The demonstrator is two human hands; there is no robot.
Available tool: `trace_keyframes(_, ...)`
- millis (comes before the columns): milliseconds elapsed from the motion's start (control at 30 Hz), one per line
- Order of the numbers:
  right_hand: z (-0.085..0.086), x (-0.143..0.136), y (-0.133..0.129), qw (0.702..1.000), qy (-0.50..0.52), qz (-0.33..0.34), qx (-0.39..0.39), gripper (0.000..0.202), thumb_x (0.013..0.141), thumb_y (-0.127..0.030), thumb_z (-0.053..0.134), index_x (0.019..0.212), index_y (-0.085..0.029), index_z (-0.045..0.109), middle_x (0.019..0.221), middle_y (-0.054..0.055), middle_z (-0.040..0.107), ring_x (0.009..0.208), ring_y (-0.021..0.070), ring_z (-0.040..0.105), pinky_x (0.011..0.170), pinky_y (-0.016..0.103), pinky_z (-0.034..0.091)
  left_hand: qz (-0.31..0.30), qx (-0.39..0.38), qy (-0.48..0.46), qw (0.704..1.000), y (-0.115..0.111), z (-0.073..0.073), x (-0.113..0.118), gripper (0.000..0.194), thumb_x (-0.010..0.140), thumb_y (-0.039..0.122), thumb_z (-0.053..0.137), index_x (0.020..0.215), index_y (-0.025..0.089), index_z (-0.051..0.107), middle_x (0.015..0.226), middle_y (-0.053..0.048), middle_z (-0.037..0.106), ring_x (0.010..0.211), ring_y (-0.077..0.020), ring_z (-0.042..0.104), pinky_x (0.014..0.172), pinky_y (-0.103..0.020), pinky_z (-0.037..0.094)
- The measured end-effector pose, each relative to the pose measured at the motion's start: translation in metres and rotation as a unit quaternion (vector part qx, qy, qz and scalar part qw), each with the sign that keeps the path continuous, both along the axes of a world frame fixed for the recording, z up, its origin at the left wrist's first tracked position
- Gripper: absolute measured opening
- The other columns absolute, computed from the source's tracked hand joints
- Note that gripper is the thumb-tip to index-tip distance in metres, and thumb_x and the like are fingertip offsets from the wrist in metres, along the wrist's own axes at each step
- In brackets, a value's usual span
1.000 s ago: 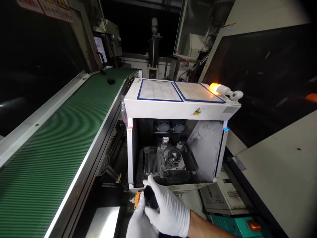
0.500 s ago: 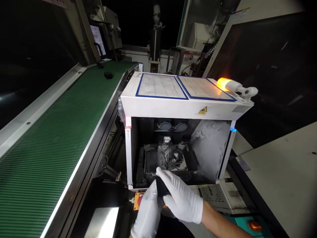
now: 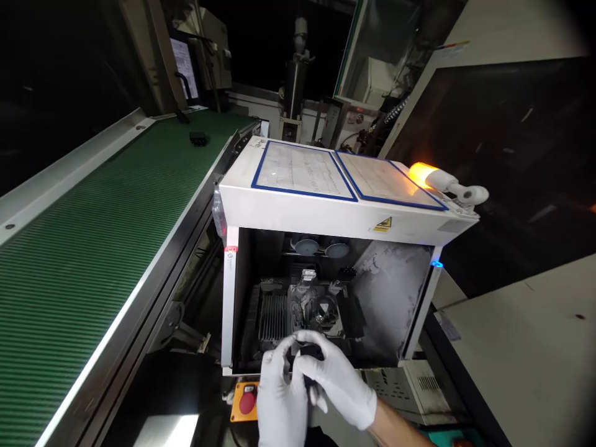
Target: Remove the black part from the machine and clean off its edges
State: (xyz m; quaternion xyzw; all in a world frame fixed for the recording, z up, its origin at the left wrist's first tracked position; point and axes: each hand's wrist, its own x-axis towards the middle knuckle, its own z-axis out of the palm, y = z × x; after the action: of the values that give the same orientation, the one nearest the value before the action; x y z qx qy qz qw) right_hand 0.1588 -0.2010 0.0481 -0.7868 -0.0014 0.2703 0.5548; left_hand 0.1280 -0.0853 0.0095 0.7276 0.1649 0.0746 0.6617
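Observation:
My left hand (image 3: pixel 282 397) and my right hand (image 3: pixel 336 379), both in white gloves, meet at the bottom middle of the view. Their fingers are curled and their fingertips come together around a small black piece (image 3: pixel 292 356). Most of it is hidden by the gloves, so its exact kind cannot be made out. Just beyond the hands stands a white machine box (image 3: pixel 298 214) with an open front. Inside it are a dusty fixture (image 3: pixel 325 312), black ribbed bellows (image 3: pixel 273 318) and two round grey discs (image 3: pixel 307 246).
A green ribbed conveyor belt (image 3: pixel 116 217) runs along the left, with a black part (image 3: pixel 198 138) at its far end. An orange box with a red button (image 3: pixel 246 402) sits below the machine's front edge. A lit amber lamp (image 3: pixel 423 174) is mounted on top at the right.
The black piece showed plainly between my hands before and is now mostly covered. My fingers have shifted around it, with the left fingertips raised to meet the right ones. The view has tilted slightly.

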Motion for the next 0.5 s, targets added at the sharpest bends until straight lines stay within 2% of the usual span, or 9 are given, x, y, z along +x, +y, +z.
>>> trace_keyframes(33,0.004,0.009,-0.003,0.997,-0.022,0.034,-0.061,0.044,0.101,-0.05,0.047,0.133,-0.019,0.047,0.098,0.006,0.068,0.06,0.0169,0.065,0.057,0.031,0.056,0.009,-0.009,0.009,1.0,-0.001,0.002,0.003,0.036,0.086,0.04,0.058,0.115,0.021,0.067,0.113,-0.012,0.067,0.1,-0.0253,0.069,0.093,-0.043,0.057)
trace_keyframes(67,0.01,0.022,-0.006,0.986,-0.073,0.068,-0.135,0.038,0.103,-0.046,0.046,0.13,-0.019,0.047,0.096,0.005,0.068,0.06,0.0164,0.065,0.057,0.029,0.055,0.018,-0.025,0.025,0.999,-0.002,0.004,0.005,0.039,0.087,0.043,0.057,0.116,0.02,0.064,0.114,-0.012,0.067,0.101,-0.0255,0.068,0.095,-0.044,0.056)
trace_keyframes(133,0.024,0.06,-0.017,0.929,-0.218,0.118,-0.276,0.03,0.102,-0.039,0.055,0.126,-0.021,0.051,0.111,0.006,0.067,0.092,0.0196,0.069,0.084,0.032,0.057,0.029,-0.063,0.06,0.996,-0.003,0.006,0.006,0.044,0.087,0.051,0.055,0.117,0.019,0.061,0.115,-0.013,0.068,0.104,-0.0262,0.068,0.098,-0.046,0.054)
trace_keyframes(167,0.031,0.084,-0.023,0.905,-0.258,0.129,-0.311,0.033,0.101,-0.037,0.061,0.129,-0.022,0.051,0.124,0.008,0.063,0.112,0.0236,0.063,0.1,0.037,0.051,0.031,-0.074,0.074,0.994,-0.003,0.005,0.005,0.046,0.087,0.054,0.055,0.116,0.019,0.061,0.115,-0.013,0.069,0.105,-0.0267,0.067,0.1,-0.046,0.053)
trace_keyframes(200,0.037,0.11,-0.029,0.886,-0.276,0.153,-0.338,0.034,0.101,-0.035,0.062,0.13,-0.021,0.052,0.13,0.01,0.06,0.118,0.0277,0.06,0.105,0.043,0.047,0.029,-0.078,0.083,0.993,-0.002,0.002,0.002,0.047,0.085,0.056,0.056,0.113,0.019,0.063,0.114,-0.012,0.07,0.106,-0.0271,0.067,0.101,-0.046,0.052)
trace_keyframes(267,0.044,0.159,-0.038,0.847,-0.289,0.216,-0.39,0.035,0.099,-0.028,0.064,0.131,-0.018,0.055,0.131,0.014,0.058,0.116,0.0328,0.06,0.104,0.049,0.046,0.035,-0.076,0.09,0.992,0.001,-0.006,-0.007,0.043,0.083,0.057,0.058,0.103,0.019,0.067,0.112,-0.011,0.071,0.109,-0.0279,0.067,0.104,-0.045,0.05)
trace_keyframes(333,0.043,0.196,-0.041,0.809,-0.287,0.28,-0.43,0.034,0.097,-0.026,0.067,0.129,-0.016,0.058,0.124,0.014,0.061,0.109,0.0315,0.062,0.1,0.051,0.048,0.058,-0.084,0.111,0.988,0.007,-0.016,-0.019,0.041,0.081,0.056,0.059,0.096,0.02,0.07,0.106,-0.01,0.074,0.107,-0.0288,0.068,0.101,-0.042,0.052)
trace_keyframes(400,0.037,0.217,-0.04,0.777,-0.28,0.328,-0.458,0.034,0.097,-0.031,0.068,0.126,-0.015,0.06,0.115,0.011,0.064,0.102,0.027,0.064,0.096,0.049,0.051,0.091,-0.093,0.145,0.981,0.014,-0.026,-0.032,0.04,0.079,0.056,0.06,0.094,0.021,0.071,0.102,-0.008,0.076,0.105,-0.0297,0.069,0.099,-0.041,0.053)
trace_keyframes(500,0.029,0.226,-0.034,0.745,-0.274,0.362,-0.488,0.039,0.1,-0.04,0.063,0.129,-0.015,0.058,0.107,0.008,0.065,0.094,0.0227,0.065,0.091,0.045,0.054,0.129,-0.096,0.192,0.968,0.026,-0.037,-0.051,0.041,0.075,0.059,0.064,0.091,0.022,0.072,0.097,-0.007,0.077,0.104,-0.0301,0.07,0.099,-0.039,0.053)
